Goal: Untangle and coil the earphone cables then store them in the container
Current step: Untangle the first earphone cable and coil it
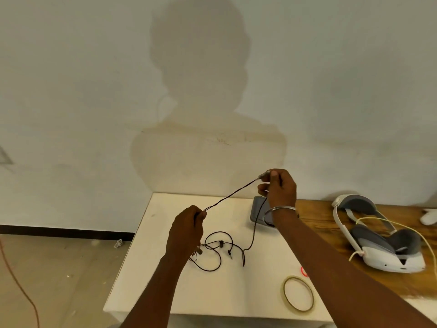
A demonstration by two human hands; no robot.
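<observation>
Table, white, against the wall. A wooden surface joins it on the right and carries a white-and-grey headset. Grey container sits at the table's far edge, partly behind the right wrist; cannot tell if it is lidded.

Right hand is raised above the container, fingers pinched on 1 end of the earphone cable; a grey end piece pokes out past the thumb. Left hand is lower and nearer the body, fingers curled tight round the same cable. Between the 2 hands the strand runs taut, long axis from low left to high right. Another length drops from the right hand past the container to the table.

Tape ring lies near the front edge, well apart from the cable.

Tangle lies on the table, just right of and below the left hand: several loops, a plug, small dark parts.

Judgement: untangling under way, no coil yet, nothing stored. Left hand is nearer the knot, so slack should feed from there up the taut line. Hard pulling along that axis risks tightening the loops.
</observation>
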